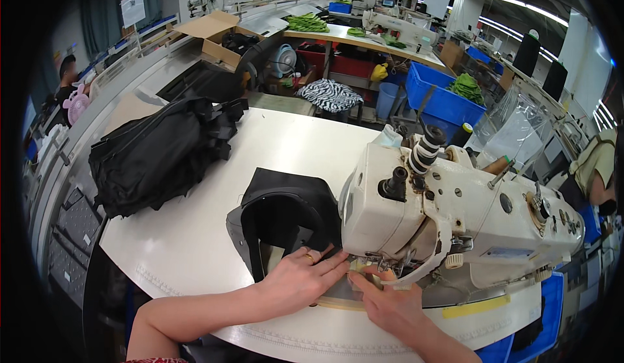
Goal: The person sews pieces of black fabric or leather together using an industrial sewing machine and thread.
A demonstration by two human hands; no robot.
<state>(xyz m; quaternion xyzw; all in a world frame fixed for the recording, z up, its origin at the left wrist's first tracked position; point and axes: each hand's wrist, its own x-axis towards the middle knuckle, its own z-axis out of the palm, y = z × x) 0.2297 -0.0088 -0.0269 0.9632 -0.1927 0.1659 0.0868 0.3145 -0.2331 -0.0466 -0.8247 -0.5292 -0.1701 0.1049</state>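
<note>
A black fabric piece (286, 191), curved round a wide opening, lies on the white table just left of the white sewing machine (403, 200). My left hand (299, 277), a ring on one finger, rests over its near edge with fingers stretched toward the needle area, pressing rather than gripping. Close to the presser foot (385, 265), my right hand (393, 304) has its thumb and forefinger drawn in at the edge of the work. What lies between those fingertips is too small to make out, and the machine's guard covers part of that hand.
A stack of black fabric pieces (162, 148) sits at the table's left. Beyond stand a cardboard box (224, 54), a zebra-patterned stool (329, 95) and a blue crate (432, 96). A yellow strip (476, 306) marks the front right. Another person (595, 168) is at far right.
</note>
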